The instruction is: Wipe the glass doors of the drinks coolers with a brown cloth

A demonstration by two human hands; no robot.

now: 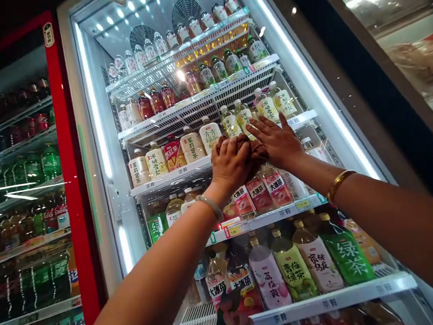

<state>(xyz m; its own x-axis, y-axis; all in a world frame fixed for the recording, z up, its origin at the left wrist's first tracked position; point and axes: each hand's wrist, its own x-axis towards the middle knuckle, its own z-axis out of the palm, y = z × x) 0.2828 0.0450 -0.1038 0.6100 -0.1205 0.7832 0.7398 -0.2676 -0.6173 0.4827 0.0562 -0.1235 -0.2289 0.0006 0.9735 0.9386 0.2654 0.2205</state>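
My left hand [234, 160] is raised to the middle of a tall drinks fridge, its fingers curled closed. Around its knuckles and beside it shows a dark brown shape [258, 153]; whether this is a cloth or a reflection in the glass I cannot tell. Just to the right, my right hand [279, 142] lies with fingers spread, apparently flat on the fridge's glass door. It holds nothing that I can see. Behind both hands stand pale-labelled tea bottles [231, 123] on one shelf and red-labelled iced tea bottles [259, 194] on the shelf below.
Bright light strips [93, 103] run down the fridge's sides. Large bottles, including a green one [346, 252], fill a lower shelf [326, 304]. A red-framed fridge [72, 199] is at left. A reflection of a person [232, 314] shows low in the glass.
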